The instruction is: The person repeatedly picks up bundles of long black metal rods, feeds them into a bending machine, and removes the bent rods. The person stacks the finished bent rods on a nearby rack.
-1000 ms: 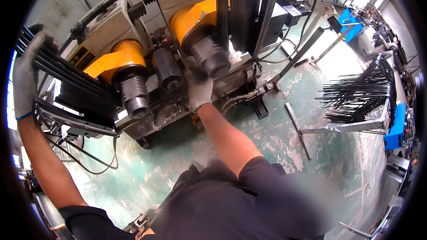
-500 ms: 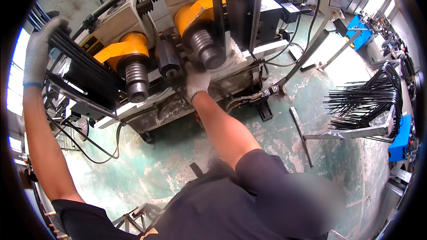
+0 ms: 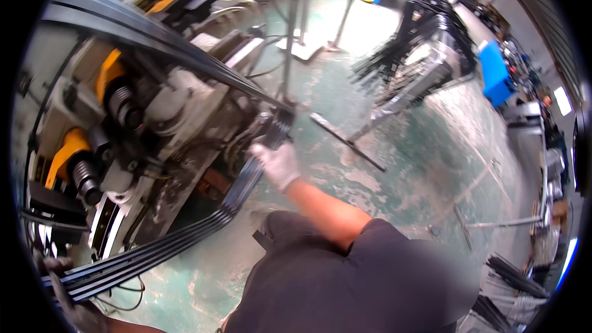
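Note:
A bundle of several dark bent metal bars (image 3: pixel 154 243) reaches from the lower left to the middle, then doubles back toward the upper left. My right hand (image 3: pixel 280 163), in a pale work glove, is closed around it near the bend in the middle of the view. At the lower left edge my left hand (image 3: pixel 71 302) is closed around the other stretch of the bars; it is shaded and partly cut off by the rim. The bundle hangs in front of the bending machine (image 3: pixel 185 154), which has yellow arms (image 3: pixel 73 148) and ribbed dark rollers (image 3: pixel 84 179).
Right of the machine a metal rack (image 3: pixel 401 102) carries many black bent bars (image 3: pixel 425 21). Blue bins (image 3: pixel 495 74) stand farther back. A bar-like stand foot (image 3: pixel 348 142) lies across the worn green floor (image 3: pixel 345 191). More black rods (image 3: pixel 515 277) lie at the lower right.
My view has swung to the right, so the machine now sits at the left. The bars have come away from the rollers, held in both hands; my left hand is now low.

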Action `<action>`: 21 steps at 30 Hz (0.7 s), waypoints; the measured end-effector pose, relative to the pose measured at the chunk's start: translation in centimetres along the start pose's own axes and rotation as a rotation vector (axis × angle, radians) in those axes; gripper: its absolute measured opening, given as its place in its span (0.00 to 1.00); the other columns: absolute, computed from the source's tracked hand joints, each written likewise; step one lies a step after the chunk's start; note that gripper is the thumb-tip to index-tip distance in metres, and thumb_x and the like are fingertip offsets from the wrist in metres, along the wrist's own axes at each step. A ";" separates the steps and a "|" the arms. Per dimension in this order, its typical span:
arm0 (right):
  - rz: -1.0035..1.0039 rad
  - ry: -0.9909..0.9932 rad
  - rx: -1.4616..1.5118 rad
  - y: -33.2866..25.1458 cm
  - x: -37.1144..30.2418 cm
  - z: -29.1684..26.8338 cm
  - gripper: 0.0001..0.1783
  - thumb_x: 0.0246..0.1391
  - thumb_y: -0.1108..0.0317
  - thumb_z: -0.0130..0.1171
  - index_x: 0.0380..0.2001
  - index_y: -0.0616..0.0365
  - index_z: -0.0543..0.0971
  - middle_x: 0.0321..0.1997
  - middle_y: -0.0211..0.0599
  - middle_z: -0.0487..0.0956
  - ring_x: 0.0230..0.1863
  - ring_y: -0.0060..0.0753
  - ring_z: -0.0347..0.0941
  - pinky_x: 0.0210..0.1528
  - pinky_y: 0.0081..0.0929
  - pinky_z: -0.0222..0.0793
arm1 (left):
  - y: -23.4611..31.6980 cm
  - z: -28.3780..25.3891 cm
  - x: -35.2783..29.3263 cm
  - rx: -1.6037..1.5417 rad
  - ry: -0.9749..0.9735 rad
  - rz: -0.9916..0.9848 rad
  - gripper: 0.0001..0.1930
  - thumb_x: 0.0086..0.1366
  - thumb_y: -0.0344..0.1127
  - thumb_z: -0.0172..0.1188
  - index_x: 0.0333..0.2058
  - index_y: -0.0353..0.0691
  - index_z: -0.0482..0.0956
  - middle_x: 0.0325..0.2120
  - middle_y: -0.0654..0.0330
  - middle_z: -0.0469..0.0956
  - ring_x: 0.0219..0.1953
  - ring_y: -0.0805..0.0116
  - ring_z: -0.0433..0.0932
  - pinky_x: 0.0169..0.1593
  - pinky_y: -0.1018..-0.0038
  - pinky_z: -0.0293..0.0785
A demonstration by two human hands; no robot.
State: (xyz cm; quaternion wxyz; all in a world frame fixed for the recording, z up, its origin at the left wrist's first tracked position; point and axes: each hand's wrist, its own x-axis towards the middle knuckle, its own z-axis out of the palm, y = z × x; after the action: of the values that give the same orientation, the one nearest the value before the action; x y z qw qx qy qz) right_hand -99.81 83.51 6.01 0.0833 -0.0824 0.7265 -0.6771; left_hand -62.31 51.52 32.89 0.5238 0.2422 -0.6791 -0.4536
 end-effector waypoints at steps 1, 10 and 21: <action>0.073 0.045 -0.365 -2.0 -0.1 -5.8 0.23 0.60 0.52 0.65 0.25 0.64 0.84 0.20 0.42 0.82 0.24 0.36 0.82 0.31 0.39 0.76 | -1.7 1.4 -2.3 -0.130 -0.010 -0.071 0.21 0.79 0.30 0.41 0.65 0.31 0.70 0.48 0.52 0.79 0.52 0.63 0.77 0.63 0.67 0.72; -0.201 0.865 -0.640 -4.9 11.0 -47.1 0.22 0.62 0.48 0.65 0.39 0.59 0.79 0.31 0.51 0.84 0.35 0.58 0.82 0.41 0.48 0.75 | -13.3 30.4 -27.9 -0.927 -0.237 -1.062 0.17 0.64 0.28 0.57 0.52 0.35 0.77 0.51 0.49 0.80 0.56 0.50 0.77 0.66 0.55 0.70; 0.156 0.772 -1.320 -3.6 35.4 -73.6 0.22 0.66 0.52 0.57 0.56 0.51 0.76 0.52 0.54 0.83 0.55 0.57 0.79 0.55 0.51 0.73 | -11.7 53.8 -41.7 -0.472 -0.547 -1.273 0.24 0.64 0.33 0.61 0.57 0.33 0.71 0.46 0.45 0.81 0.46 0.45 0.82 0.55 0.50 0.79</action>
State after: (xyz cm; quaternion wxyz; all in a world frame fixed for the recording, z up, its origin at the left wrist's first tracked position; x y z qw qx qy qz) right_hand -151.34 146.41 14.40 -0.1952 0.1785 0.9614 -0.0759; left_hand -100.24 98.99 0.06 0.0086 0.3487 -0.3973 -0.8488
